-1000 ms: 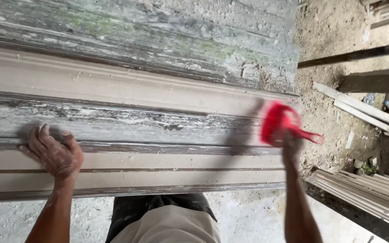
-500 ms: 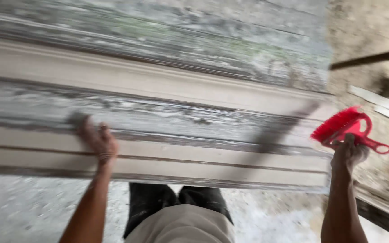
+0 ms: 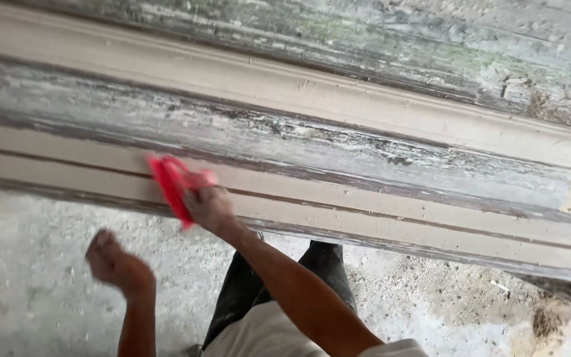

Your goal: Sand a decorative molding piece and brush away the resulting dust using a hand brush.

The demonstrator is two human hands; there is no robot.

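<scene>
Right hand (image 3: 209,206) is clamped around a red brush (image 3: 170,185), pressing it on the long moulded slab (image 3: 365,218) near its front edge. Left hand (image 3: 110,259) hangs loosely curled, holding nothing, over the floor (image 3: 28,264). The brush looks light and stiff, best gripped by its handle.

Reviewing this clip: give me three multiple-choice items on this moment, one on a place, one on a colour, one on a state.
1. Where is the brush?
A. On the ground
B. Against the long moulded slab
C. On the person's knee

2. What colour is the brush?
A. Red
B. Blue
C. Yellow

3. What is the left hand doing?
A. Gripping the brush
B. Pressing on the slab
C. Hanging free, holding nothing

Answers:
1 B: the brush lies on the pale front band of the moulded slab.
2 A: it is plainly red.
3 C: the left hand is below the slab; the right hand holds the brush.
</scene>
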